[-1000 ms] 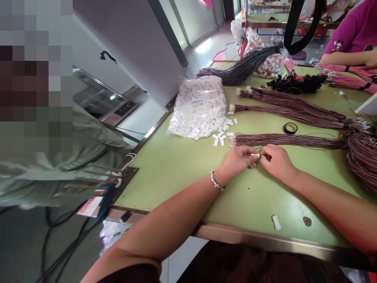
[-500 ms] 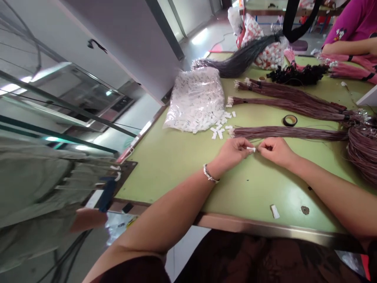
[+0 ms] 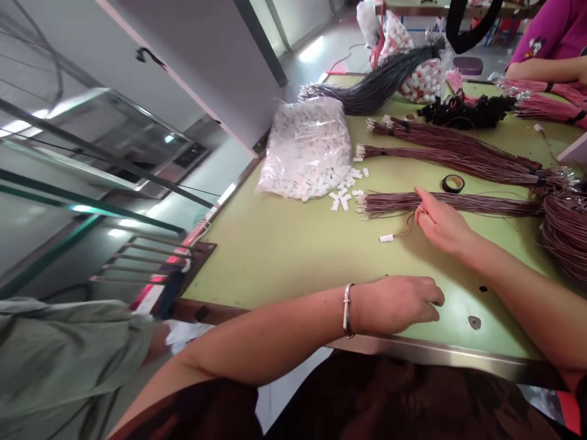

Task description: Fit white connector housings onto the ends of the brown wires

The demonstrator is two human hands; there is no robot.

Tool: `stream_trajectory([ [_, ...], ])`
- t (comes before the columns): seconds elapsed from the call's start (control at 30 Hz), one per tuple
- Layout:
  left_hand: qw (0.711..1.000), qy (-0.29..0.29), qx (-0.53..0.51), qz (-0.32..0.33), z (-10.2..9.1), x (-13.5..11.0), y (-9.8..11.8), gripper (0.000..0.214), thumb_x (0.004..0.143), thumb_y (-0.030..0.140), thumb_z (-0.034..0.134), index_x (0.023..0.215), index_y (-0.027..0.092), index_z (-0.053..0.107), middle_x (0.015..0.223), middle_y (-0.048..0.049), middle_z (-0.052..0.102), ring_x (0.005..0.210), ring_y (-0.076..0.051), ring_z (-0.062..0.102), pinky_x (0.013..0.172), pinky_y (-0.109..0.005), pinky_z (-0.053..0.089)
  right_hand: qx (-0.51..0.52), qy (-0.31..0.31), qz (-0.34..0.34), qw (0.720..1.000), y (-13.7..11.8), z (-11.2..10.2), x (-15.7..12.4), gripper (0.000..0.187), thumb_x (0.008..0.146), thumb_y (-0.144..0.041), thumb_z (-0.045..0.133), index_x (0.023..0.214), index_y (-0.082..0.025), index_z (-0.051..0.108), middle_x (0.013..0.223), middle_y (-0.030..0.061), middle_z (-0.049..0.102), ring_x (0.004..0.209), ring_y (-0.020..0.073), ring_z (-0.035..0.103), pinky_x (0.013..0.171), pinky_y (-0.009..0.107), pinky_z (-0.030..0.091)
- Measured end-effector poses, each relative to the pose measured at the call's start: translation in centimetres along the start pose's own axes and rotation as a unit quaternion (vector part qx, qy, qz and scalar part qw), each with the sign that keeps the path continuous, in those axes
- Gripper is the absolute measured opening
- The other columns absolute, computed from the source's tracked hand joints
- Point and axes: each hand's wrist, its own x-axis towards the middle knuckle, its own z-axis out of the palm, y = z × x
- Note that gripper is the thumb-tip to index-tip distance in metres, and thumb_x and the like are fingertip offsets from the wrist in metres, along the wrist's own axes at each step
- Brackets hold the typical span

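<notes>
Right hand [image 3: 443, 226] curled, left hand [image 3: 397, 304] bent

Only the right forefinger [image 3: 426, 198] extends, at the long brown wire bundle [image 3: 490, 204]; whether either hand pinches anything, I cannot tell. A small white plastic connector [image 3: 386, 238] on thin brown wires [image 3: 403, 234] lies near, on the green tabletop [image 3: 284, 244].

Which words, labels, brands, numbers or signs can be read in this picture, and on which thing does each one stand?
No text can be read.
Pale label on the plastic bag: too small and blurred.
White connector: no legible marking.
Purple sleeve: a small printed figure, no readable letters.
</notes>
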Motion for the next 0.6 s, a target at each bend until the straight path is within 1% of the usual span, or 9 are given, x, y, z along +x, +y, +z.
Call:
stream_trajectory([
  [0.07,0.998,0.027,-0.059,0.005,-0.2,-0.3,-1.1,0.026,0.085,0.008,0.045,0.091,0.018,0.068,0.104,-0.0087,0.069,0.092,-0.017,0.059,0.082,-0.024,0.047,0.069,-0.036,-0.019,0.997,0.3,0.1,0.1,0.054,0.081,-0.018,0.038,0.135,-0.014,0.041,0.09,0.0056,0.07,0.068,0.0172,0.057,0.065,0.03,0.043],
  [0.1,0.993,0.063,-0.097,-0.011,-0.6,-0.6,-1.8,0.026,0.087,0.009,0.044,0.091,0.016,0.068,0.101,-0.01,0.07,0.091,-0.018,0.06,0.083,-0.026,0.048,0.111,-0.053,-0.023,0.992,0.4,0.2,0.1,0.051,0.082,-0.018,0.038,0.132,-0.014,0.042,0.093,0.0058,0.071,0.063,0.0152,0.056,0.063,0.03,0.044],
  [0.17,0.959,0.189,-0.17,-0.125,-1.9,-1.5,-3.6,0.022,0.089,0.017,0.046,0.089,0.017,0.069,0.091,-0.0086,0.071,0.084,-0.017,0.062,0.081,-0.029,0.049,0.19,-0.068,-0.008,0.979,0.5,0.4,0.3,0.037,0.083,-0.022,0.04,0.12,-0.016,0.047,0.094,0.0064,0.071,0.055,0.0121,0.053,0.057,0.028,0.044],
  [0.23,0.87,0.332,-0.243,-0.271,-3.3,-2.6,-5.5,0.018,0.086,0.026,0.054,0.09,0.018,0.07,0.076,-0.0047,0.067,0.066,-0.014,0.058,0.066,-0.027,0.049,0.257,-0.052,0.031,0.965,0.5,0.9,0.5,0.021,0.084,-0.027,0.045,0.101,-0.018,0.05,0.089,0.0066,0.071,0.052,0.0112,0.053,0.053,0.027,0.045],
  [0.3,0.763,0.416,-0.348,-0.353,-4.2,-3.4,-7.3,0.021,0.083,0.029,0.059,0.095,0.017,0.071,0.07,-0.0024,0.062,0.057,-0.01,0.053,0.054,-0.024,0.044,0.297,-0.013,0.065,0.953,0.5,1.4,0.6,0.012,0.082,-0.031,0.05,0.086,-0.019,0.05,0.081,0.0059,0.07,0.055,0.0121,0.057,0.055,0.027,0.046],
  [0.33,0.725,0.429,-0.395,-0.366,-4.4,-3.7,-7.9,0.021,0.081,0.028,0.062,0.095,0.016,0.071,0.069,-0.002,0.061,0.055,-0.009,0.052,0.052,-0.022,0.042,0.301,0.006,0.072,0.951,0.5,1.7,0.6,0.013,0.081,-0.032,0.052,0.081,-0.019,0.051,0.077,0.0052,0.07,0.056,0.0125,0.058,0.056,0.027,0.046],
  [0.4,0.678,0.422,-0.475,-0.37,-4.3,-3.8,-8.7,0.021,0.078,0.026,0.065,0.094,0.013,0.071,0.071,-0.0021,0.06,0.055,-0.007,0.051,0.051,-0.02,0.041,0.276,0.037,0.069,0.958,0.5,2.1,0.5,0.016,0.079,-0.034,0.056,0.076,-0.018,0.055,0.068,0.003,0.067,0.054,0.0121,0.055,0.055,0.026,0.044],
  [0.53,0.638,0.41,-0.54,-0.365,-3.7,-3.1,-8.6,0.023,0.076,0.023,0.069,0.096,0.012,0.066,0.069,-0.0014,0.063,0.052,-0.006,0.053,0.048,-0.018,0.04,0.192,0.072,0.035,0.978,0.4,2.3,0.3,0.02,0.079,-0.035,0.055,0.079,-0.017,0.063,0.061,0.0006,0.063,0.052,0.0114,0.049,0.052,0.025,0.038],
  [0.6,0.621,0.416,-0.555,-0.366,-3.6,-2.8,-8.4,0.018,0.075,0.022,0.071,0.088,0.012,0.064,0.066,-0.001,0.064,0.05,-0.006,0.054,0.048,-0.017,0.039,0.166,0.074,0.021,0.983,0.2,2.3,0.2,0.019,0.08,-0.032,0.052,0.076,-0.017,0.063,0.061,0.0005,0.063,0.053,0.0117,0.049,0.054,0.025,0.038],
])
